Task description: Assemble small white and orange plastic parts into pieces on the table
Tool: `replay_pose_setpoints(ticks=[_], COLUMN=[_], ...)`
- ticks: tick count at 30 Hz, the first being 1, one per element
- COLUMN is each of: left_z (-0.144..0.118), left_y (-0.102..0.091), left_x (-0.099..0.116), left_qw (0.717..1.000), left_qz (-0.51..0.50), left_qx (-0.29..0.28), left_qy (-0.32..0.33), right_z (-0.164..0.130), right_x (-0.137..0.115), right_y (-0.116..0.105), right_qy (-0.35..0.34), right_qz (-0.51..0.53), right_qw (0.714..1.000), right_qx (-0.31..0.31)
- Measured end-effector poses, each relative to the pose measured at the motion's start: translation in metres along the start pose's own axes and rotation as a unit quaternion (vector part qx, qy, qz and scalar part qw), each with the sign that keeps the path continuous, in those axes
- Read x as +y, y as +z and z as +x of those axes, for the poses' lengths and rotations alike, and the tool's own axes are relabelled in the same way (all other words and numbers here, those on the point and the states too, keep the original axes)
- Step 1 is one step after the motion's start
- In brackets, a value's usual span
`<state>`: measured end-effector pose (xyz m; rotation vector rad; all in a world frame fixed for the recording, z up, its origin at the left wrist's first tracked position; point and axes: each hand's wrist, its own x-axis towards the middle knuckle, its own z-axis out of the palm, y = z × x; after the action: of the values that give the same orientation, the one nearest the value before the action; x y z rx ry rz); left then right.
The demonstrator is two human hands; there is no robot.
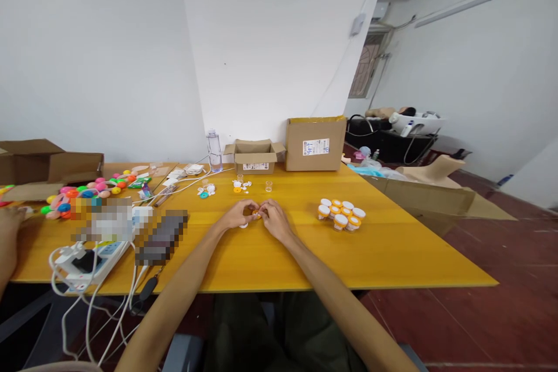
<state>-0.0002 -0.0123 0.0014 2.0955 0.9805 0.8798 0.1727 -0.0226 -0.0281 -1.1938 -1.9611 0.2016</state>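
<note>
Over the middle of the table, my left hand (238,215) and my right hand (274,220) meet at a small orange round piece (256,215). The fingers of both hands are bent in and pinch it from either side, hiding most of it. A small white piece (244,225) lies on the table just under my left hand. Beyond my hands stands a small clear cup (268,186), with loose white and orange parts (238,188) to its left. White and teal round parts (204,192) lie further left.
Several white-and-orange lidded pieces (340,222) are grouped at the right. A small open carton (254,157), a larger box (316,145) and a bottle (214,151) line the wall. A power strip (111,256) with cables, colourful balls and another person's hand (9,224) are left.
</note>
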Motion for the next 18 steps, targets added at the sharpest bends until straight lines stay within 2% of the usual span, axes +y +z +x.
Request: replay_pose_setpoints(ticks=[18], left_z=[0.0013], left_y=[0.0003], left_x=[-0.0029], left_qw=[1.0], left_qz=[0.027], left_qx=[-0.012], left_qy=[0.005], right_z=[-0.0014], right_x=[0.001], right_y=[-0.005], right_qy=[-0.031], right_qz=[-0.011], right_qw=[0.999], right_qx=[-0.02])
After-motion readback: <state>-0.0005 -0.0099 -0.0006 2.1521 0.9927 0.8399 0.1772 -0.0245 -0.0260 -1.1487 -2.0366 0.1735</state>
